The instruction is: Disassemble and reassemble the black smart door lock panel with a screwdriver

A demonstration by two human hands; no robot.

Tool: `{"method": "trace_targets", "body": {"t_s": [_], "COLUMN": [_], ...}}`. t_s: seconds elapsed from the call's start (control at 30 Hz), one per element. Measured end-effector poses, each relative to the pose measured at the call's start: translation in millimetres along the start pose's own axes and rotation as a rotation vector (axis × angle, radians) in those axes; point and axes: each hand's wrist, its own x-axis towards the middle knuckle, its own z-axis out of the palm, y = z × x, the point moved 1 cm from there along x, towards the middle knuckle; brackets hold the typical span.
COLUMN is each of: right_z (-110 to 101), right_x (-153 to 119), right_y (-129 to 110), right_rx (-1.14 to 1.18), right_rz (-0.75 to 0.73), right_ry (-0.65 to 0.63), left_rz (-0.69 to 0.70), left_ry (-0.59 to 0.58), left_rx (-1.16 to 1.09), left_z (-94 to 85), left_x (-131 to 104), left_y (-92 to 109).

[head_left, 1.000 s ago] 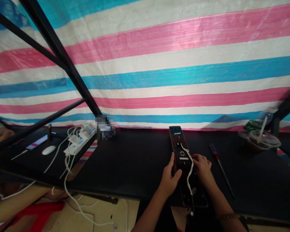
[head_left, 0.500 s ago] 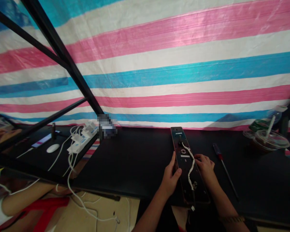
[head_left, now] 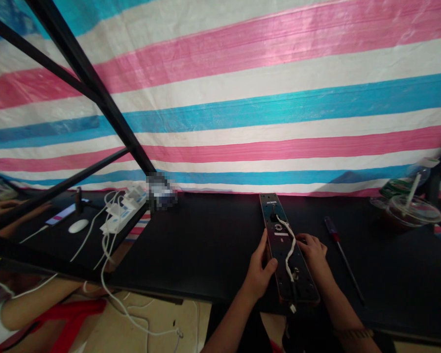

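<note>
A long, narrow dark panel, which looks like the back of an electronic door lock, points away from me at the table's front edge. A white-wrapped cable runs along its face and ends in a small white plug beyond the near end. My left hand grips the panel's left edge, thumb over its face and fingers along the side. At the right edge, my right hand holds it with curled fingers; the fingertips are partly hidden. Right of that hand lies a screwdriver with a dark-and-red handle.
A lidded plastic cup with a straw stands at the right. On the left are a white power strip with tangled cables, a white mouse and a phone. Another person's arm reaches in below a black metal frame.
The panel's near end sits slightly higher in the picture. Both hands keep their hold on it. The view has shifted slightly, and the other person's hand at far left has moved.
</note>
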Motion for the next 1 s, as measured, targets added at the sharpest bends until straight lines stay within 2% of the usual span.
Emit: {"method": "trace_targets", "body": {"t_s": [0.3,0.53,1.0], "right_z": [-2.9,-7.9,-5.6], "right_x": [-1.2,-0.9,-0.7], "right_y": [-2.2,-6.2,-4.5], "right_rx": [0.026,0.032,0.043], "right_rz": [0.012,0.006,0.021], "right_ry": [-0.005,0.006,-0.001], "left_rz": [0.004,-0.078,-0.026], "left_ry": [0.006,0.045,0.044], "left_rx": [0.047,0.032,0.035], "left_z": [-0.6,-1.8,-2.5], "left_x": [-1.6,-1.9,-2.7], "left_y": [-2.0,-5.1,0.1]}}
